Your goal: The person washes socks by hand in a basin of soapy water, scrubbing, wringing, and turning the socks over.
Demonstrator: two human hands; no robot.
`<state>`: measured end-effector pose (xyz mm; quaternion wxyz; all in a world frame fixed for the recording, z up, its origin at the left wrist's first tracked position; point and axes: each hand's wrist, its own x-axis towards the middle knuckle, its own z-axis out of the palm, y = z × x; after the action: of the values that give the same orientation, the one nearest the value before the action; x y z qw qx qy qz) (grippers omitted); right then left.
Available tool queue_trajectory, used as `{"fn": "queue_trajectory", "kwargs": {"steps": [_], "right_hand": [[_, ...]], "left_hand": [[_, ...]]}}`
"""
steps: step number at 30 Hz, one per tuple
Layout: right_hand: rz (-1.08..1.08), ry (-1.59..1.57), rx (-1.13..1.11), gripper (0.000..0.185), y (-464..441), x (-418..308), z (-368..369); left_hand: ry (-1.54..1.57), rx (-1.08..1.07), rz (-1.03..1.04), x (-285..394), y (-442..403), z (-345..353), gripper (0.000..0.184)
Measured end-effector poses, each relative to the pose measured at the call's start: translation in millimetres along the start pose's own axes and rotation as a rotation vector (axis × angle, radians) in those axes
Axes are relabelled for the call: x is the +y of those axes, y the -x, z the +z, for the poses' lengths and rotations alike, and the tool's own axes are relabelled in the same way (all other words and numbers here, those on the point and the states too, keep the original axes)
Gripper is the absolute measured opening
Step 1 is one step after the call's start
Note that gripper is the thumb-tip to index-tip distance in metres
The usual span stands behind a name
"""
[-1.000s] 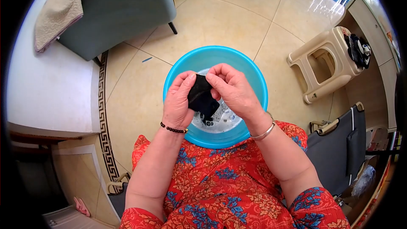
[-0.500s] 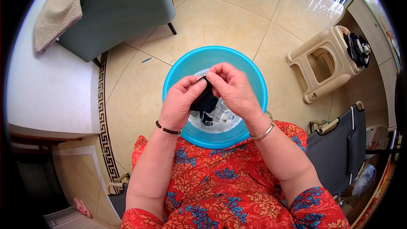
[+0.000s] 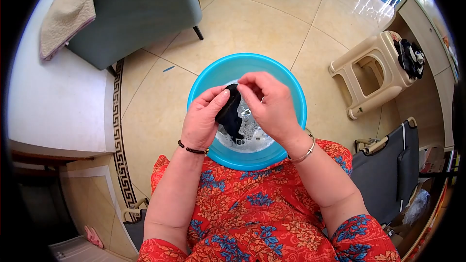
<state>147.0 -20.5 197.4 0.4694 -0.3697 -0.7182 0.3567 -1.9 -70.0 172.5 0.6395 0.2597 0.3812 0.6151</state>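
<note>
My left hand (image 3: 200, 119) is closed around a small piece of black, wet-looking fabric (image 3: 230, 114), thumb pressed flat on its upper part. My right hand (image 3: 273, 106) has its thumb and forefinger drawn together at the fabric's top edge, the other fingers curled (they are slightly blurred). A bracelet of dark round beads (image 3: 192, 150) circles my left wrist, and a silver-coloured metal bangle (image 3: 307, 154) my right.

The fabric hangs over a round, bright blue plastic basin (image 3: 292, 92) of sudsy water (image 3: 257, 141); I cannot tell whether its lower tip touches the suds. Just beside that tip are two small, dark, round marks (image 3: 240, 142) (too small for me to read as writing).

The basin stands on cream floor tiles (image 3: 262, 24), close against my red dress with blue and orange leaves (image 3: 264, 204). Well apart to the right, a beige plastic stool (image 3: 343, 68) carries a heap of black and white cloth (image 3: 411, 59), with a dark grey folding chair (image 3: 383, 172) nearer me. Ahead to the left is a grey-green upholstered seat (image 3: 141, 14), a beige quilted cloth (image 3: 69, 19) draped beside it.
</note>
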Motion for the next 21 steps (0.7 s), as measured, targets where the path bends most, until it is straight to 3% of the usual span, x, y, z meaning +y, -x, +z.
{"fn": "queue_trajectory", "kwargs": {"steps": [7, 12, 14, 19, 21], "right_hand": [[-0.069, 0.087, -0.048, 0.01, 1, 2, 1], [0.033, 0.086, -0.045, 0.012, 2, 6, 2], [0.371, -0.361, -0.086, 0.015, -1, 4, 1], [0.514, -0.525, -0.115, 0.02, -6, 15, -6], [0.56, -0.711, 0.001, 0.024, -11, 23, -13]], "left_hand": [[-0.297, 0.02, 0.138, -1, 4, 3, 0.022], [-0.153, -0.012, 0.06, -1, 3, 5, 0.023], [-0.12, -0.02, 0.04, 0, 3, 8, 0.024], [0.0, -0.059, -0.011, -2, 1, 3, 0.026], [0.043, -0.051, -0.022, 1, 2, 2, 0.026]]}}
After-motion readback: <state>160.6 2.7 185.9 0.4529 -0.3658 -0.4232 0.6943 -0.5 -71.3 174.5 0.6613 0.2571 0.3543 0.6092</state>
